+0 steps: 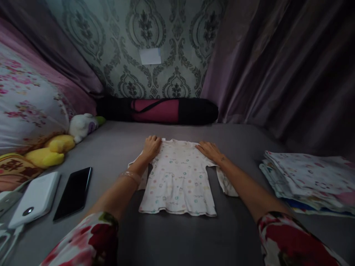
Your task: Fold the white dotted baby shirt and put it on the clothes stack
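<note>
Grey sheet [177, 242] beneath illegibly printed shirt [180, 175]

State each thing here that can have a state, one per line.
Shirt: spread out, hem slightly wavy
Left hand: on one shirt shoulder, grip unclear
Right hand: on the other shoulder, grip unclear
Phone: lying flat, screen dark
Power bank: lying flat
Cloths: folded, stacked
Curtains: hanging in folds
Long bag: lying lengthwise

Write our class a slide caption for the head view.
Left hand and right hand touch the shoulders of a small printed shirt spread on a grey sheet, folded cloths at right.
</note>
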`<state>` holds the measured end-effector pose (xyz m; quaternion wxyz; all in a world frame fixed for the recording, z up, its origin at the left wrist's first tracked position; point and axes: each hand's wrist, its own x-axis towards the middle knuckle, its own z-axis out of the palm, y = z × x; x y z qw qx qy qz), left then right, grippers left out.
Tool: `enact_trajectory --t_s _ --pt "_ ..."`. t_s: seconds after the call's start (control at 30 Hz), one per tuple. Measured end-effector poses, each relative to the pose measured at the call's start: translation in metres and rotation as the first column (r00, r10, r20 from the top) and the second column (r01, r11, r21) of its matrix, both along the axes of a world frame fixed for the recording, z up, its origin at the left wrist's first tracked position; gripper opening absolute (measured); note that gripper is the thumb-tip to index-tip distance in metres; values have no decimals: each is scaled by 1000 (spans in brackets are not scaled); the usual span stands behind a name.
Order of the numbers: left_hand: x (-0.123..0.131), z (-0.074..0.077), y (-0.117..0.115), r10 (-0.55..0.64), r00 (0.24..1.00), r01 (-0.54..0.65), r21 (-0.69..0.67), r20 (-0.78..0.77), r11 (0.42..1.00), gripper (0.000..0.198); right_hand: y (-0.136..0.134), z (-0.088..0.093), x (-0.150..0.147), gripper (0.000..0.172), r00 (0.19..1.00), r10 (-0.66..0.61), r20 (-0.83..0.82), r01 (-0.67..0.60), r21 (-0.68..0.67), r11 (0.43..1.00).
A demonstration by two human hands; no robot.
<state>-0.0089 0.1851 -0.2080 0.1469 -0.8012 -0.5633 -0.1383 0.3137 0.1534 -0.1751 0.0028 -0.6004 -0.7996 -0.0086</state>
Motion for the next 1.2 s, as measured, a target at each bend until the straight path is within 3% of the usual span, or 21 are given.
enact_trajectory --t_s 0.23,0.43,0.53,0.63,0.73,1.07,1.2 --pt "3 0 27 44 998 -43 -35 36 998 35 28 1 0 43 999 -37 -35 37 -9 999" --pt "10 5 39 170 984 -144 -312 59 939 30 44 -3 -4 38 983 -139 -124 129 -81 988" --pt "19 10 44 170 984 -137 -367 59 920 28 55 -4 -11 36 979 -96 -178 79 -97 992" --pt "33 14 44 100 989 -52 -377 108 925 29 62 -4 -25 37 975 -46 -217 21 -114 993" --pt "46 14 42 104 979 -34 -364 175 931 34 63 -6 -38 37 970 -51 -236 29 -97 995" --pt "50 -6 37 244 955 -196 -259 168 946 35 51 -27 -50 37 957 -152 -245 178 87 980" --pt "56 -1 30 275 957 -246 -240 94 939 34 56 -22 -46 32 941 -143 -307 153 9 988"
